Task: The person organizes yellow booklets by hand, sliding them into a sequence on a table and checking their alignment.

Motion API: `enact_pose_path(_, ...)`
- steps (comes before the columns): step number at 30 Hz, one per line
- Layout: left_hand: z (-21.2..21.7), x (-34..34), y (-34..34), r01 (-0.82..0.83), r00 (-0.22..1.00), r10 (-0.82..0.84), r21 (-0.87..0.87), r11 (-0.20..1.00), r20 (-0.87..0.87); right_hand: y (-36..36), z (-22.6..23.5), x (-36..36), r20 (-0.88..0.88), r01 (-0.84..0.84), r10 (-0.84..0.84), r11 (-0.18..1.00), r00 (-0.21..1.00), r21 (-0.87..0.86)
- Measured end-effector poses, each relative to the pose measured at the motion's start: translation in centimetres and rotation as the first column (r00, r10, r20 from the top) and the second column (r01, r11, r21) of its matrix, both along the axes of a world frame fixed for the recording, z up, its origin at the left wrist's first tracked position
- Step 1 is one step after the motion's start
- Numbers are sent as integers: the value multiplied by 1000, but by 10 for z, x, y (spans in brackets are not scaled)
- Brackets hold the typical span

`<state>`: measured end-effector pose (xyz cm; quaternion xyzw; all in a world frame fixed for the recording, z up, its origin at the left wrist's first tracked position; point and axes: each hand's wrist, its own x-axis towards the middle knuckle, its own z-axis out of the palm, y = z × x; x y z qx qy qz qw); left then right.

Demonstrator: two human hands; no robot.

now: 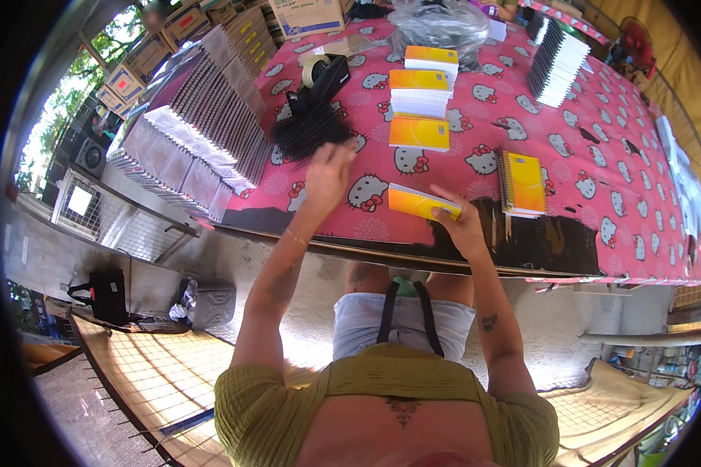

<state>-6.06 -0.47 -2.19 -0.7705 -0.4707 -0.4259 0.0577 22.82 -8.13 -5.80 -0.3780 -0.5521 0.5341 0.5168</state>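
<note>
My right hand [465,223] grips a small yellow-covered notebook [414,202] by its right end, just above the table's near edge. No coil shows along its white page edge. My left hand [329,177] is at the near side of a loose heap of black spiral binding coils [308,134]. Its fingers are bunched together, and whatever they hold is too small to make out. Beyond my hands, yellow notebook stacks [419,134] stand in a column running away from me. To the right lies a stack of coil-bound yellow notebooks [523,183].
A black tape dispenser [325,82] stands behind the coils. Tall stacks of spiral notebooks [210,117] fill the table's left end. Another coil-bound stack [557,66] and a clear plastic bag [436,31] sit at the back. The pink cloth [475,101] is torn along the near edge.
</note>
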Motion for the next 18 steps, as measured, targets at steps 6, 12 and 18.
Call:
enact_pose_path(6, 5, 35, -69, 331, 892, -211, -259, 907, 401, 3, -12, -1, 9, -18, 17, 998, 1000, 56)
enact_pose_path(12, 0, 37, -62, 288, 900, -179, -231, 929, 398, 3, -13, 1, 55, -14, 10, 997, 998, 81)
enact_pose_path(18, 3, 32, -53, 355, 901, -310, -108, 928, 302, 1, -6, 0, 20, -27, 26, 998, 999, 53)
